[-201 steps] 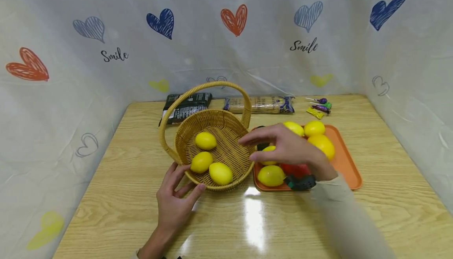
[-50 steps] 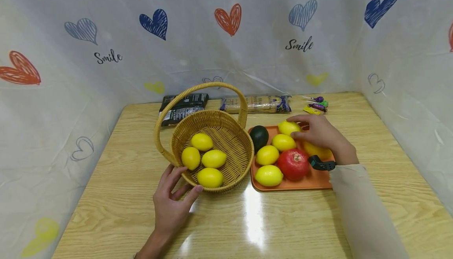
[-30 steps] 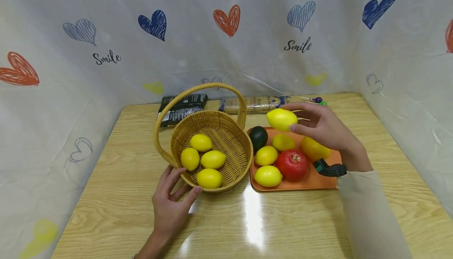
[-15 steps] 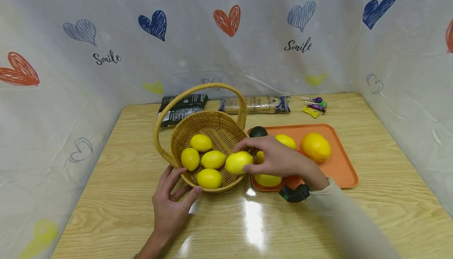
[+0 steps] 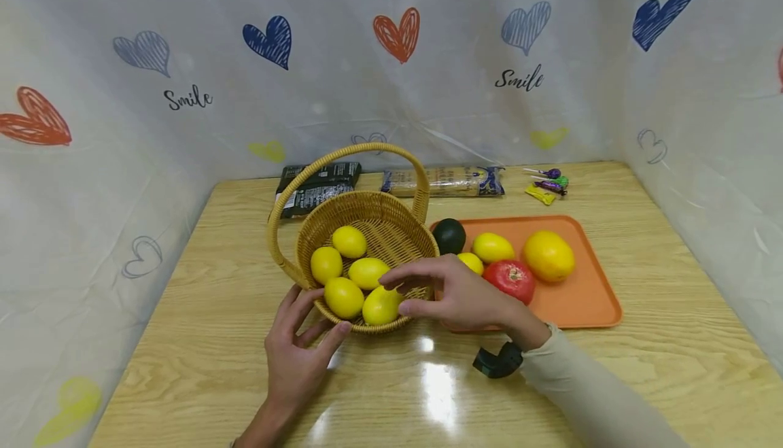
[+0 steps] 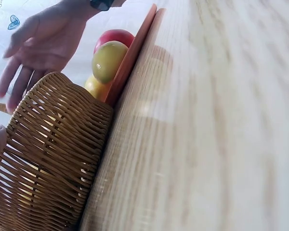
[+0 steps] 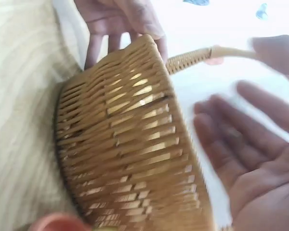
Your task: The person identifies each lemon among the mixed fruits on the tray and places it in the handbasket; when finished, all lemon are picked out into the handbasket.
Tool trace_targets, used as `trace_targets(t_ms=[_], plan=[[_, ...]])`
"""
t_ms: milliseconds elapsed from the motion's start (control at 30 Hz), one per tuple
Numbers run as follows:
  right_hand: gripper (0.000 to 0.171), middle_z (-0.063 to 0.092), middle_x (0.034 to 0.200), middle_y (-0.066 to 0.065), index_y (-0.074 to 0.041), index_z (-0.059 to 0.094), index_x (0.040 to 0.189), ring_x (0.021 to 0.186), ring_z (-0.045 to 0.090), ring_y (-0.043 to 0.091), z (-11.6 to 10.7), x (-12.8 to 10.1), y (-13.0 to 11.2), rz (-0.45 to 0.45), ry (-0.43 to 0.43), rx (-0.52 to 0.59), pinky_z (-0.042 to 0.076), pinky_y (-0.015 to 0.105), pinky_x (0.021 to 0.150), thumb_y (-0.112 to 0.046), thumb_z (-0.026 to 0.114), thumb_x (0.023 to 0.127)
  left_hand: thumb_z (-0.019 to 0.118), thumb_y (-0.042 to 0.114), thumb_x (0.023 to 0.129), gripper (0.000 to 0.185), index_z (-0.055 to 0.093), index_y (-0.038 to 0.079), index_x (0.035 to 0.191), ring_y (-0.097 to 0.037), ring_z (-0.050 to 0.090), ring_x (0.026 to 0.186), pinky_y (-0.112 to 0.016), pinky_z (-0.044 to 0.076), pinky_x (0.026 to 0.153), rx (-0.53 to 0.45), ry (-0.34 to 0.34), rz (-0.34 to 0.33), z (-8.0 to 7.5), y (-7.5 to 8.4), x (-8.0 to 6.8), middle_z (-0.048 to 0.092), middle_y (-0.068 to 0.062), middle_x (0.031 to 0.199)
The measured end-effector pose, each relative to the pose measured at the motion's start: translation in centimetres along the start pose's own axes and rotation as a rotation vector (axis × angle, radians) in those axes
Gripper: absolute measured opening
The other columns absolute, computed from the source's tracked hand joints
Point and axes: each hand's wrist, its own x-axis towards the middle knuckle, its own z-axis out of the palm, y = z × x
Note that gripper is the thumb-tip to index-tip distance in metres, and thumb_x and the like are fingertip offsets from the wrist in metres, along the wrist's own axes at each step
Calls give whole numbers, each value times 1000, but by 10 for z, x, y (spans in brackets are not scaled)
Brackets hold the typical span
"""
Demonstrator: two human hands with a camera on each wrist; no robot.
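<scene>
The wicker basket (image 5: 367, 203) with an arched handle holds several yellow lemons (image 5: 344, 298). My left hand (image 5: 300, 353) holds the basket's near-left rim, its index finger reaching over the edge. My right hand (image 5: 461, 295) hovers over the basket's right side with fingers apart and nothing between them. A lemon (image 5: 380, 306) lies in the basket just beside its fingertips. In the right wrist view the right palm (image 7: 265, 178) is bare and slightly blurred. Against the basket's right side stands an orange tray (image 5: 590, 291), partly covered by the right hand.
On the tray lie a dark green avocado-like fruit (image 5: 449, 236), lemons (image 5: 492, 247), a red pomegranate (image 5: 509, 281) and a larger orange-yellow fruit (image 5: 548, 256). Behind are a black packet (image 5: 321, 183), a noodle-like pack (image 5: 443, 181) and wrapped sweets (image 5: 547, 186).
The right hand picked a lemon from the tray's far side, carried it left and let it go in the basket. Lemons in the basket have shifted. The left hand stays at the rim.
</scene>
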Motion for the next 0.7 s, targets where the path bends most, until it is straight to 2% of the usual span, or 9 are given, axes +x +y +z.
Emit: trace_targets(t_ms=[67,133,233,333,467,567,700], plan=[[38,74,142,14,-7,72,142,128,72,25,-6,-9,5,-31,72,140,63,50,112,-9,76,104,90,-13,82,62,69,0,139,-44,57,145,-36,69,95,-2,1,10,0,0,0,42,-23,167],[38,74,140,17,-3,72,140,128,72,29,-15,-20,11,-45,134,235,63,53,111,-1,75,102,89,-14,82,62,69,-1,139,-45,56,145,-36,69,95,-4,1,17,0,-1,0,42,-24,167],[38,74,138,16,5,69,139,129,72,27,-36,-40,21,-34,209,298,62,49,113,5,73,101,90,-13,83,61,69,-1,139,-45,56,146,-36,69,96,-9,-2,15,0,-1,0,42,-24,166],[39,75,139,11,10,66,140,131,71,24,-61,-60,30,15,280,298,62,39,115,10,68,102,90,-12,83,61,69,0,138,-46,56,146,-36,69,96,-5,-4,16,0,-1,0,43,-23,166],[38,75,140,7,4,68,141,131,70,24,-90,-77,37,144,372,151,61,24,111,3,70,104,90,-12,83,60,69,0,138,-47,56,145,-35,69,95,3,2,18,-1,1,0,43,-24,165],[38,73,142,10,-4,70,142,133,69,27,-104,-82,39,252,379,6,60,19,108,-8,75,104,89,-12,84,60,69,0,139,-48,55,145,-34,69,95,4,3,15,-1,2,0,43,-24,165],[40,74,141,13,-10,74,140,130,71,34,-112,-79,38,329,322,-264,65,39,109,-19,81,102,89,-12,84,59,69,-1,139,-50,55,145,-33,69,95,5,-1,14,-1,3,0,42,-25,166]])
